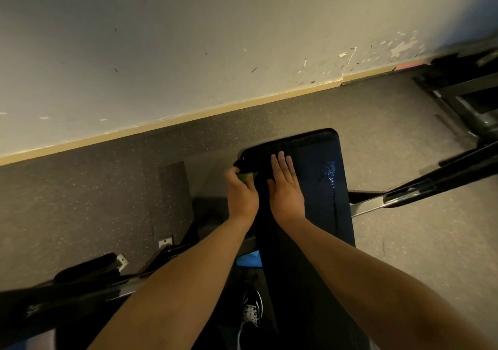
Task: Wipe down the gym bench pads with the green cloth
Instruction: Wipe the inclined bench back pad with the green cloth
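Two hands are working at the far end of the black bench pad (318, 188).

The left hand (242, 196) is gripping the green cloth (244, 176) at the pad's far left edge, while the right hand (285, 188) is lying flat and open on the surface beside it.

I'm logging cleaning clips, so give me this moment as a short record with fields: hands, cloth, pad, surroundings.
left hand: grips the green cloth at the pad's left edge
right hand: flat, palm down on the pad, fingers straight
cloth: mostly hidden in the hand, only a small green part shows
pad: black, with a wet sheen on its right side
surroundings: scuffed wall, speckled floor, one shoe below the bench
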Motion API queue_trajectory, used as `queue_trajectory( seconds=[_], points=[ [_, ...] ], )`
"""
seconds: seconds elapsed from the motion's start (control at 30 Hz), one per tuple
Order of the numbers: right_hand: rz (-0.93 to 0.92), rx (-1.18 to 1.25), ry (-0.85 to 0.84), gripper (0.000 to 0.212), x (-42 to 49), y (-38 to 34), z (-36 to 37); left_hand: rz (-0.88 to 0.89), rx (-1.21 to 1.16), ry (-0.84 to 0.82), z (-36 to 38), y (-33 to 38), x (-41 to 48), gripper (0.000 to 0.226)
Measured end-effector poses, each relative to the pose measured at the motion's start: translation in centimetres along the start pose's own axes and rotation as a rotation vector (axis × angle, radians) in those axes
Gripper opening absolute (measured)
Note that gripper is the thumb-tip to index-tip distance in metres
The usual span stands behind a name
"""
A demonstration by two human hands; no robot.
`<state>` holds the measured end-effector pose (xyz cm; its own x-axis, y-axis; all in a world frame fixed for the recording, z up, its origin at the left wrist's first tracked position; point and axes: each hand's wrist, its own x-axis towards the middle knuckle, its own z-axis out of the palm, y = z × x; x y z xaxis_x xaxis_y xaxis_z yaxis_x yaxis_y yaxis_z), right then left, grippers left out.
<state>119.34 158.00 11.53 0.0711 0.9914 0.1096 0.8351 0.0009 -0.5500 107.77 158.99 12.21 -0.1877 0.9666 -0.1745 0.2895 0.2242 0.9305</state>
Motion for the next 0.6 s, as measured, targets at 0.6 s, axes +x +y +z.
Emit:
queue_trajectory(
  seconds=[0.6],
  points=[
    [0.358,0.08,0.101,0.048,-2.3,-2.4,0.6,0.136,0.132,-0.02,-0.2,0.7,1.9,0.023]
  ],
)
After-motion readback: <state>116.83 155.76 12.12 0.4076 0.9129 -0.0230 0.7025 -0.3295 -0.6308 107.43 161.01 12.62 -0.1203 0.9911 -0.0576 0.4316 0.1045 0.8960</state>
